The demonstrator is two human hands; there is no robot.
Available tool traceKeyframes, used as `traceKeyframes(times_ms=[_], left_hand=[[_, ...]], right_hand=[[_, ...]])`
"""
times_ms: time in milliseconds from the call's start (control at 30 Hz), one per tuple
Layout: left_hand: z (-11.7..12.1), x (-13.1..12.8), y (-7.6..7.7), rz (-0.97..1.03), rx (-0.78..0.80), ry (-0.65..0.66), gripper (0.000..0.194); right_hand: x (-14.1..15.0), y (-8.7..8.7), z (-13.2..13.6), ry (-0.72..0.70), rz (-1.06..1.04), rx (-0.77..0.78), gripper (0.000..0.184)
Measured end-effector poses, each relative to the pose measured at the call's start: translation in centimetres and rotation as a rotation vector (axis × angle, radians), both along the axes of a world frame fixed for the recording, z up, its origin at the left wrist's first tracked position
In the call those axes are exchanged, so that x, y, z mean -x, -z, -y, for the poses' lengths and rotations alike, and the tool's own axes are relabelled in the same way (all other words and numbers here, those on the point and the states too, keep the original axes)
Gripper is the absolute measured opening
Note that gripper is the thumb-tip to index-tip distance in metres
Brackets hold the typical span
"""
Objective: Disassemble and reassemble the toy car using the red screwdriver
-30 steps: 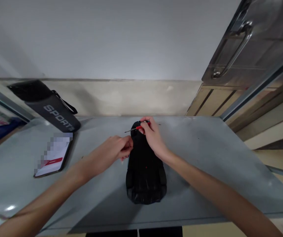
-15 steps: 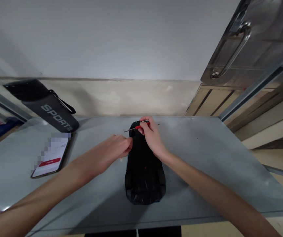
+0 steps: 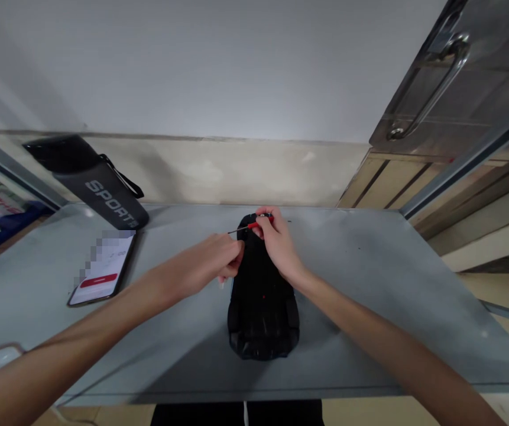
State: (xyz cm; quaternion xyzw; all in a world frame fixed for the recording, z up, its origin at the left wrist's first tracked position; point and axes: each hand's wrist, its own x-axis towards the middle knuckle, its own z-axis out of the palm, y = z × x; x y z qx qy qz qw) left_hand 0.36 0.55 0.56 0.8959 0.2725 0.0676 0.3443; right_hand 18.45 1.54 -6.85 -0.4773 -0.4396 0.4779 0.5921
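A black toy car (image 3: 263,302) lies lengthwise on the grey table, seemingly with its underside up. My right hand (image 3: 276,239) is over its far end, fingers pinched around the red handle of a small screwdriver (image 3: 254,225). The thin metal shaft points left, beyond the car's edge and just above my left hand. My left hand (image 3: 223,254) is closed at the car's left side, its knuckles up. What its curled fingers hold, if anything, is hidden.
To the left lie a phone (image 3: 103,269) with a lit screen and a dark SPORT bottle (image 3: 99,189) tilted behind it. A pale wall (image 3: 219,171) rises at the table's (image 3: 360,307) back edge. Metal frame posts stand at both sides, and a cable runs at the lower left.
The whole view has shifted slightly. Both hands stay by the car's far end; the screwdriver remains in my right hand, its tip now closer above my left hand.
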Motion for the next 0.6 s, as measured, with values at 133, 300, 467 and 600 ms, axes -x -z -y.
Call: traceKeyframes(times_ms=[133,300,467,600], left_hand=[[-0.4,0.0,0.4,0.007,-0.011,0.038,0.022],[-1.5,0.8,1.9,0.011,0.022,0.049,0.019],[-1.4,1.5,2.5,0.046,0.033,0.016,0.016],[-1.0,1.3,2.4,0.059,0.047,-0.011,0.017]], right_hand=[[0.0,-0.1,0.0,-0.004,0.007,0.002,0.014],[0.0,0.2,-0.2,-0.011,0.003,-0.010,0.014],[0.0,0.3,-0.2,-0.032,0.001,-0.021,0.014],[0.1,0.1,-0.1,-0.027,-0.006,-0.023,0.013]])
